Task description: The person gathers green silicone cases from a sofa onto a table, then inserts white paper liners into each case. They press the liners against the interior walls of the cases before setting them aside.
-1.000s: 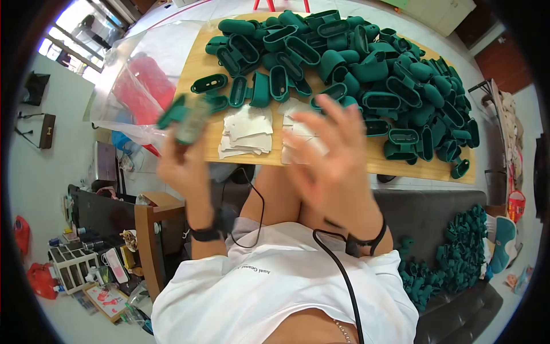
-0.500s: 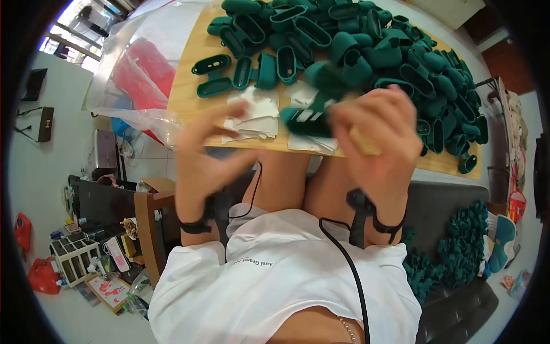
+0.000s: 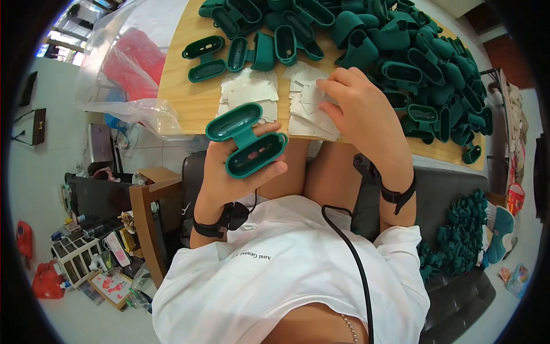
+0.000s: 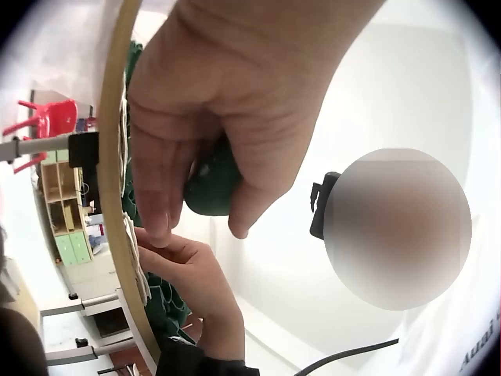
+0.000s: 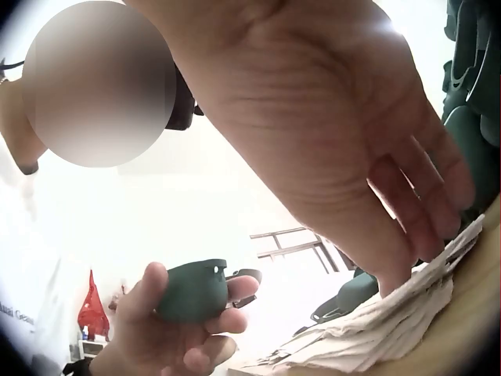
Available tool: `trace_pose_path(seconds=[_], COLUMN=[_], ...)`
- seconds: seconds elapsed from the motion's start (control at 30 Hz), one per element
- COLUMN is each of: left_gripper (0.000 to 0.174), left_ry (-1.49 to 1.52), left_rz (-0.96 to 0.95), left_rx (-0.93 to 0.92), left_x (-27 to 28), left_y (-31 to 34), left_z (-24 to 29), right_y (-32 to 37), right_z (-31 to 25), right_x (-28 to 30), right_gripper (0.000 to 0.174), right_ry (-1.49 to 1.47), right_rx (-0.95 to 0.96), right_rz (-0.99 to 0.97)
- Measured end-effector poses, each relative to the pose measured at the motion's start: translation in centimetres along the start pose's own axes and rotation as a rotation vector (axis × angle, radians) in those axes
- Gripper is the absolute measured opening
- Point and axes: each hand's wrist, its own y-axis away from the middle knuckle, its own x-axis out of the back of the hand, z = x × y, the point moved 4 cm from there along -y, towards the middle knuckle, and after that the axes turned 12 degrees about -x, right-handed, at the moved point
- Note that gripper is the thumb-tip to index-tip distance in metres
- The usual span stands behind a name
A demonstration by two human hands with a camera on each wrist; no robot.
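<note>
Window (image 3: pixel 70 35) is glaring at head view's upper left, fisheye is bowing edges into black corners, right-wrist background is blowing out white, round blurs are masking both wrist views.

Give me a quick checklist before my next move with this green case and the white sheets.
1. Green case secure: ok, left hand grips it.
2. Case open: ok, both hollow halves face up.
3. Right hand at the right-hand stack: ok, fingertips touch it.
4. One sheet separated: cannot tell.
5. Stack squared up: not ok, sheets lie fanned unevenly.
</note>
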Motion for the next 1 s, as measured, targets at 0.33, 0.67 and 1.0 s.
trace_pose_path(seconds=[0.33,0.67,1.0], left_gripper=[0.042,0.037,0.043], left_ry=[0.025,-0.115,0.061], left_rz=[0.08,0.031,0.063], left_rx=[-0.045,-0.103,-0.294], left_x=[-0.6,-1.5,-2.0], left_y=[-0.7,-1.7,-1.9], left_z=[-0.7,-0.3,-1.3], right_y=[-0.2,1.3,7.0], right_z=[-0.1,-2.3,-7.0], right_x=[-0.6,1.1,-1.6], right_gripper=[0.013,0.015,0.031], right_ry=[0.069,-0.035,0.051], right_rx=[0.08,0.251,0.39], right_rz=[0.013,0.557,0.347])
